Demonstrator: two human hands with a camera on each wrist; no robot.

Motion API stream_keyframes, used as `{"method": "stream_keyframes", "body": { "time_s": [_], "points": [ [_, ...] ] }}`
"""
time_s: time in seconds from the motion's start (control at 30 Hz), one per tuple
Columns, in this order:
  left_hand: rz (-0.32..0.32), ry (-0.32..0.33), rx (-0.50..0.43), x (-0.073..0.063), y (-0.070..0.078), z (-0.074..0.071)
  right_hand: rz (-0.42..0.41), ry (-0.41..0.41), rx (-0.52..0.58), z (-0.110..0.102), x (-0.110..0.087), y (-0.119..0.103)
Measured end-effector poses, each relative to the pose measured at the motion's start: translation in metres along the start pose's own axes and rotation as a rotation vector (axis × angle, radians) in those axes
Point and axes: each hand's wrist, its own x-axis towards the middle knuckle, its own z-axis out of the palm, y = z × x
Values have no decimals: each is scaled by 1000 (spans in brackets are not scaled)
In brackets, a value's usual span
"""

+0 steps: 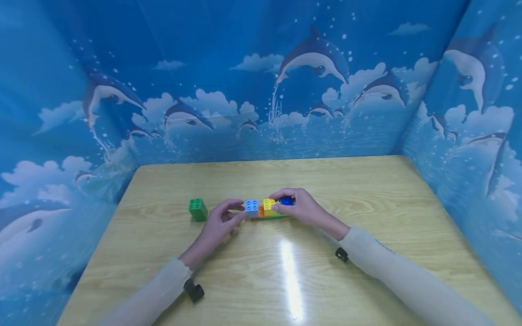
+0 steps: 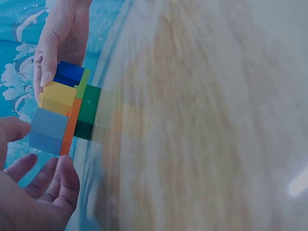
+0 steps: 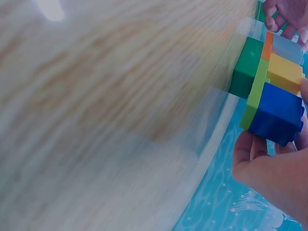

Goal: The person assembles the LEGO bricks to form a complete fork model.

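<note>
A small stack of toy building bricks stands on the table between my hands. A light blue brick [image 1: 251, 208], a yellow brick [image 1: 268, 207] and a dark blue brick [image 1: 287, 200] form its top row. Under them run an orange plate [image 2: 71, 125] and a light green plate [image 3: 254, 98], with a dark green brick [image 2: 89, 113] at the bottom. My right hand [image 1: 303, 208] pinches the yellow brick between thumb and index finger, partly covering the dark blue one. Beside the light blue brick is my left hand [image 1: 220, 222], its fingers relaxed and spread, fingertips right at the brick's side.
A separate green brick [image 1: 198, 210] stands upright left of the stack, near my left hand. The wooden table [image 1: 346, 290] meets dolphin-printed curtains [image 1: 261, 90] at its back and sides. A bright light reflection lies on the tabletop in front of the stack.
</note>
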Motion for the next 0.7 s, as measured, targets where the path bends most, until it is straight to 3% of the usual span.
{"method": "stream_keyframes", "body": {
  "time_s": [0.33,0.7],
  "points": [
    [-69,56,11,-24,-4,-4,-20,-15,4,-2,-3,1],
    [-136,134,33,-40,-7,-29,-7,-7,24,1,1,1]
  ]
}}
